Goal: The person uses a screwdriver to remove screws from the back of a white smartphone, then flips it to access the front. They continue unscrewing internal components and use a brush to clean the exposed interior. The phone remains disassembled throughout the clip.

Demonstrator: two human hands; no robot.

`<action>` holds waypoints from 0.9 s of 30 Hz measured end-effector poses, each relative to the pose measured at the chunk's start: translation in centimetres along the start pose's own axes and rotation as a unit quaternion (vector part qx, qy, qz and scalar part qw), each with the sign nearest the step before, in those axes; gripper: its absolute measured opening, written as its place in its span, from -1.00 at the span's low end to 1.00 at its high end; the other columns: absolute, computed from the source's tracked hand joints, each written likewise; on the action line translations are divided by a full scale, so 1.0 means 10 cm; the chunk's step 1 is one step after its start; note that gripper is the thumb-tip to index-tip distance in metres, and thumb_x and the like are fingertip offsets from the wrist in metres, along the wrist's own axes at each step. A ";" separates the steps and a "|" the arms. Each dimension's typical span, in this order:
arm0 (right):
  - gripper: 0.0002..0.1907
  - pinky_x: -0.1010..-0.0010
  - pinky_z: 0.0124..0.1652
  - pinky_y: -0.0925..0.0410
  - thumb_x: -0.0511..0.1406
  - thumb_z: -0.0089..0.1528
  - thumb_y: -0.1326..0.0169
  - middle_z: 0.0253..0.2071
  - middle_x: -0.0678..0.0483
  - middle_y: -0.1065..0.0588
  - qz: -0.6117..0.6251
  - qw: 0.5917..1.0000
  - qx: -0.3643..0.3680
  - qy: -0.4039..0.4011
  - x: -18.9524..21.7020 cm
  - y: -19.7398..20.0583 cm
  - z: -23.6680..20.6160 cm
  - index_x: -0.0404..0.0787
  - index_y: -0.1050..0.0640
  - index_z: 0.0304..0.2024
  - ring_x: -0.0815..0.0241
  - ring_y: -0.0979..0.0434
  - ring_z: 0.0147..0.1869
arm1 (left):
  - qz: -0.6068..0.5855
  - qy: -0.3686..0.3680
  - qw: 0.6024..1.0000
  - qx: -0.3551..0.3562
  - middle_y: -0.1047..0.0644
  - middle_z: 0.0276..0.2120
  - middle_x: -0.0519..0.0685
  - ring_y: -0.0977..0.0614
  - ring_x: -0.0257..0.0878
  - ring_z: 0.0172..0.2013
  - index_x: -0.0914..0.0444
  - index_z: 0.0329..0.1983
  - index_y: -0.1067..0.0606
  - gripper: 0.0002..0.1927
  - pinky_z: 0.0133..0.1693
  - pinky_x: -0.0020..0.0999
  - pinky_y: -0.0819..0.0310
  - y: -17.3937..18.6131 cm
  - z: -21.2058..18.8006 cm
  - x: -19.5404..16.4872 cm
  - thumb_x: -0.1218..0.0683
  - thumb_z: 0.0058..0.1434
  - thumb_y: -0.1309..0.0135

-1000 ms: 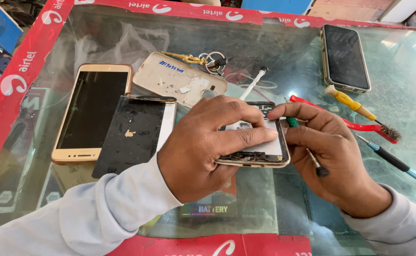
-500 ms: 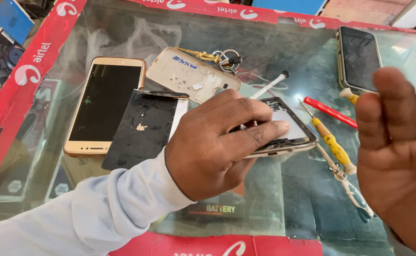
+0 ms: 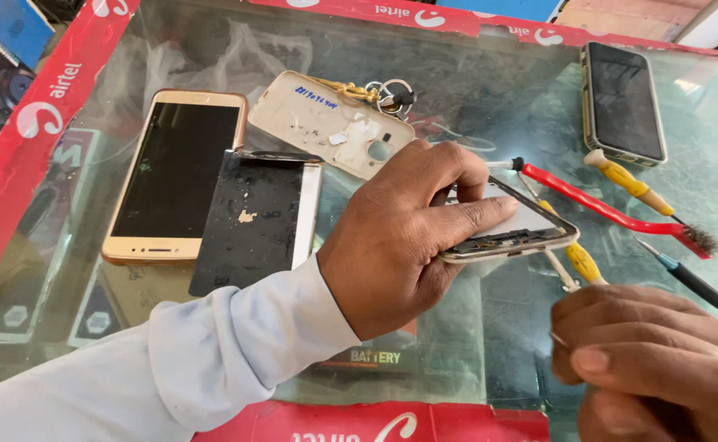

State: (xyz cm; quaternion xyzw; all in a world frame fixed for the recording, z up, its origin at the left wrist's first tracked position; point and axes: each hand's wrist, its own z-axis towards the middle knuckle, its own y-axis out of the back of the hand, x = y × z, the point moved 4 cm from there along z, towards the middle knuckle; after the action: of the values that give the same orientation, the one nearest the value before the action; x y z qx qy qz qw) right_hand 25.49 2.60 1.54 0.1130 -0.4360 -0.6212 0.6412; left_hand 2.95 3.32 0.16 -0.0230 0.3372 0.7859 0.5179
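1. The left hand grips an opened phone frame, fingers curled over its top and thumb along the near edge, holding it just above the glass tabletop
2. The phone frame sits near the middle of the tabletop, tilted slightly, with its inner parts showing along the near edge
3. The right hand is below and to the right of the phone frame, apart from it, its fingers pinched together on something thin and small; what that is cannot be told
4. Just left of the phone frame lies a black screen panel with a white edge, and further left a gold phone with a dark screen, face up
5. Above and to the left of the phone frame lies a cream back cover with a bunch of keys at its upper end
6. Right of the phone frame lie a red-handled brush, a yellow-handled screwdriver and a blue-tipped tool; another yellow handle lies just under the frame's right end
7. Well up and right of the phone frame lies a dark phone, face up
8. A red border edges the tabletop
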 end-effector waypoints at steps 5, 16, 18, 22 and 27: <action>-0.69 0.35 -0.17 -0.56 -0.47 0.19 -0.17 -0.35 0.04 -0.57 0.011 0.990 -0.113 -0.084 0.06 -0.03 0.05 -0.24 -0.34 -0.10 0.16 -0.62 -0.26 | 0.000 0.006 1.000 0.019 -0.43 -0.03 0.00 -0.48 -0.08 -0.07 0.29 0.09 -0.58 -0.47 -0.08 -0.25 -0.44 -0.13 0.07 -0.02 0.42 0.01 -0.16; -0.60 0.35 -0.16 -0.54 -0.52 0.17 -0.19 -0.31 0.02 -0.57 -0.035 0.993 -0.077 -0.077 -0.08 -0.08 0.10 -0.27 -0.34 -0.01 0.15 -0.62 -0.22 | 0.012 -0.005 1.000 0.015 -0.44 -0.09 0.03 -0.48 -0.03 -0.08 0.32 0.08 -0.56 -0.56 -0.05 -0.14 -0.39 -0.19 0.07 0.01 0.40 0.10 -0.21; -0.65 0.38 -0.15 -0.54 -0.50 0.16 -0.21 -0.31 0.03 -0.58 -0.035 0.993 -0.064 -0.094 -0.13 -0.09 0.10 -0.28 -0.40 -0.05 0.17 -0.62 -0.21 | 0.014 -0.005 1.000 0.015 -0.44 -0.10 0.03 -0.48 -0.02 -0.08 0.32 0.07 -0.56 -0.57 -0.06 -0.14 -0.39 -0.19 0.08 0.02 0.39 0.11 -0.22; -0.78 0.47 -0.18 -0.48 -0.45 0.15 -0.27 -0.32 0.10 -0.56 -0.055 0.986 0.009 -0.156 -0.24 -0.03 0.02 -0.27 -0.55 -0.17 0.27 -0.60 -0.24 | 0.013 -0.006 1.000 0.011 -0.45 -0.10 0.03 -0.48 -0.03 -0.08 0.32 0.06 -0.57 -0.58 -0.09 -0.18 -0.39 -0.18 0.08 0.01 0.38 0.11 -0.22; -0.75 0.55 -0.25 -0.46 -0.41 0.10 -0.26 -0.36 0.02 -0.54 -0.061 0.969 -0.009 -0.237 -0.34 -0.02 -0.22 -0.33 -0.56 -0.18 0.26 -0.58 -0.32 | 0.017 -0.007 1.000 0.008 -0.46 -0.11 0.02 -0.48 -0.03 -0.10 0.34 0.07 -0.57 -0.57 -0.08 -0.16 -0.38 -0.17 0.08 0.00 0.40 0.10 -0.19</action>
State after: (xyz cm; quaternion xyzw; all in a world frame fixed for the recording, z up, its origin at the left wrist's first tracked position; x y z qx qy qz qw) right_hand 27.42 4.74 -1.35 -0.0169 -0.5624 -0.6723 0.4810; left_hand 4.59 4.13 -0.10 -0.0077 0.3396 0.7919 0.5075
